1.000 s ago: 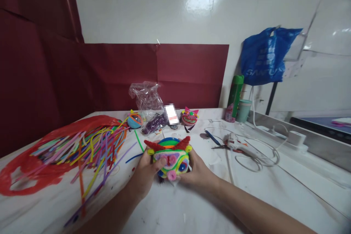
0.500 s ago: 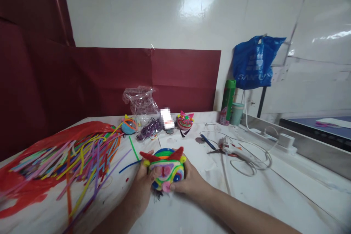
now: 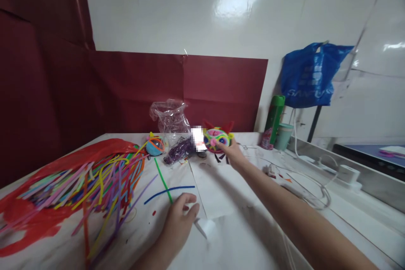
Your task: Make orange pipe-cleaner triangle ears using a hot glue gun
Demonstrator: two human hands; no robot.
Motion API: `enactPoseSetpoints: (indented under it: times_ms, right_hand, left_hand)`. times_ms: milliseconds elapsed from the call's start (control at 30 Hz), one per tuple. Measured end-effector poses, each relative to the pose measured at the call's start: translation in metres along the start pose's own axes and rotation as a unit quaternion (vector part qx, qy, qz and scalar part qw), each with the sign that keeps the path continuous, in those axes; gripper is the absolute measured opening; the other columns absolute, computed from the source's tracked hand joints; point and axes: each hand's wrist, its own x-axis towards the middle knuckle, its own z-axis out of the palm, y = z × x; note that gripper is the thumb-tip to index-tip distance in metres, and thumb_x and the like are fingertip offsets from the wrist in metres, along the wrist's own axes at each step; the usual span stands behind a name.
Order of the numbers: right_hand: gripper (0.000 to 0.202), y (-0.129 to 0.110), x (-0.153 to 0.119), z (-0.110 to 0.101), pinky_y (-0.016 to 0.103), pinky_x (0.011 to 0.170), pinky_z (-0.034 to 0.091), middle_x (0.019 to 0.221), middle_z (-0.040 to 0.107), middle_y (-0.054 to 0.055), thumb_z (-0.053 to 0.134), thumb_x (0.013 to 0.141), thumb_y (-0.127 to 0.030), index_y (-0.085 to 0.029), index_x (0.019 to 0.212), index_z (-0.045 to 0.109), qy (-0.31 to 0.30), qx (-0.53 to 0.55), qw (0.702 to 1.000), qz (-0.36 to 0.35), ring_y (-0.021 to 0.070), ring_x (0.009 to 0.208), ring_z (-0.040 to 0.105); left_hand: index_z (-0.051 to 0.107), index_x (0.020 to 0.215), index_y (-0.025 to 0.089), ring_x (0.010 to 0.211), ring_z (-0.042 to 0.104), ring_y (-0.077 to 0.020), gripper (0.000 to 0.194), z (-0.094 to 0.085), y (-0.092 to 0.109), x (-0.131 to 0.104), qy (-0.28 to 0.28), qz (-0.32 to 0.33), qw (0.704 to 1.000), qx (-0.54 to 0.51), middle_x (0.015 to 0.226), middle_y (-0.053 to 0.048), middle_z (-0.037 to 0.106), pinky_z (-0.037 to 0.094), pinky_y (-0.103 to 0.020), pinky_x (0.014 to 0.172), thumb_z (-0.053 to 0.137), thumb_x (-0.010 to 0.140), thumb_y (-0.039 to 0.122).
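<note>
In the head view my right hand (image 3: pixel 236 155) reaches out to the back of the table. Its fingers hold a colourful pipe-cleaner animal-head ornament (image 3: pixel 217 139) with red ears, blue eyes and a pink nose. Behind it the pink ornament is mostly hidden; dark tassel ends show below. Nearer to me, my left hand (image 3: pixel 182 215) is over the tabletop, fingers loosely curled and apart, with nothing in it. Just beyond its fingertips lie a green pipe cleaner (image 3: pixel 160 173) and a blue pipe cleaner (image 3: pixel 183 187), crossing each other.
To the left, many pipe cleaners (image 3: pixel 104 181) lie on a red plastic bag (image 3: pixel 95 147). A blue ball ornament (image 3: pixel 155 147), clear plastic wrap (image 3: pixel 172 116) and a purple bundle (image 3: pixel 179 150) stand behind. At right are cables (image 3: pixel 325 196), a green can (image 3: pixel 274 122) and a cup (image 3: pixel 284 137).
My right hand has carried the animal-head ornament forward and right, in front of the pink one. My left hand has let go of it and stays low. The view has shifted slightly.
</note>
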Motion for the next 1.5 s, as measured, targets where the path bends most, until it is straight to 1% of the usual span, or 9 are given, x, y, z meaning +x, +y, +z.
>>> enactPoseSetpoints:
  times_ms: [200,400,533,700,1033,1233,1267,1300,1500]
  right_hand:
    - [0.058,0.074,-0.016,0.075,0.038,0.079,0.052,0.093,0.069,0.008,0.077,0.054,-0.043,-0.016,0.101,0.055,-0.131,0.073,0.982,0.115,0.0236,0.085,0.065]
    - [0.053,0.1,0.001,0.091,0.034,0.079,0.051,0.091,0.069,0.007,0.08,0.051,-0.039,-0.016,0.094,0.06,-0.128,0.03,0.982,0.138,0.0223,0.085,0.063]
    - [0.056,0.09,0.012,0.073,0.033,0.08,0.049,0.097,0.066,0.007,0.077,0.055,-0.04,-0.016,0.101,0.058,-0.084,-0.017,0.985,0.152,0.023,0.092,0.06]
    - [0.044,0.053,0.008,0.018,0.034,0.076,0.045,0.1,0.063,0.011,0.07,0.063,-0.038,-0.013,0.097,0.059,-0.015,-0.089,0.982,0.167,0.0248,0.095,0.056]
    - [0.023,-0.012,-0.103,-0.065,0.027,0.059,0.042,0.069,0.064,0.002,0.068,0.061,-0.03,-0.015,0.077,0.066,-0.108,-0.124,0.973,0.164,0.0152,0.065,0.057]
    - [0.028,-0.005,-0.121,-0.086,0.03,0.062,0.046,0.078,0.067,0.004,0.061,0.068,-0.037,-0.015,0.087,0.063,-0.096,-0.148,0.975,0.132,0.0181,0.07,0.061]
    - [0.029,-0.003,-0.121,-0.088,0.03,0.062,0.046,0.078,0.067,0.005,0.06,0.069,-0.037,-0.015,0.088,0.062,-0.09,-0.156,0.976,0.125,0.0185,0.071,0.061]
    - [0.028,-0.001,-0.12,-0.091,0.031,0.062,0.047,0.078,0.067,0.005,0.059,0.07,-0.036,-0.015,0.088,0.062,-0.087,-0.169,0.975,0.113,0.0188,0.071,0.061]
    - [0.019,0.004,-0.126,-0.095,0.029,0.065,0.046,0.078,0.065,0.005,0.054,0.075,-0.028,-0.016,0.087,0.062,-0.127,-0.267,0.954,0.053,0.0162,0.069,0.058]
  left_hand:
    - [0.063,0.078,0.021,0.091,0.056,-0.0244,0.018,-0.001,-0.002,-0.007,-0.063,0.144,0.98,0.12,0.085,-0.006,0.064,0.043,-0.037,0.082,0.054,0.066,0.011]
    - [0.063,0.076,0.023,0.089,0.056,-0.0271,0.012,-0.005,-0.014,0.005,-0.055,0.144,0.982,0.112,0.084,-0.008,0.064,0.043,-0.04,0.081,0.058,0.069,0.015]
    - [0.065,0.076,0.024,0.088,0.057,-0.028,0.011,-0.007,-0.016,0.009,-0.045,0.145,0.983,0.102,0.083,-0.008,0.065,0.043,-0.041,0.081,0.058,0.069,0.017]
    - [0.066,0.077,0.023,0.088,0.058,-0.0284,0.011,-0.009,-0.013,0.013,-0.021,0.136,0.984,0.11,0.083,-0.009,0.066,0.043,-0.041,0.082,0.06,0.068,0.022]
    - [0.062,0.093,0.02,0.096,0.058,-0.0255,0.025,-0.011,-0.013,0.025,0.028,0.075,0.988,0.134,0.1,-0.009,0.064,0.045,-0.037,0.081,0.056,0.072,0.031]
    - [0.06,0.105,0.018,0.12,0.042,-0.0292,0.034,-0.003,0.016,0.086,0.002,0.187,0.908,0.376,0.124,-0.012,0.054,0.03,-0.041,0.101,0.057,0.072,0.022]
    - [0.056,0.113,0.019,0.125,0.036,-0.0296,0.04,-0.001,0.02,0.098,0.002,0.209,0.846,0.49,0.132,-0.012,0.048,0.027,-0.043,0.102,0.055,0.073,0.021]
    - [0.054,0.116,0.02,0.128,0.032,-0.029,0.044,0.002,0.024,0.11,-0.004,0.217,0.829,0.515,0.135,-0.011,0.045,0.023,-0.043,0.105,0.057,0.072,0.019]
    - [0.052,0.119,0.019,0.131,0.027,-0.0313,0.045,0.018,0.018,0.159,0.0,0.214,0.779,0.59,0.136,-0.013,0.044,0.02,-0.048,0.104,0.052,0.074,0.014]
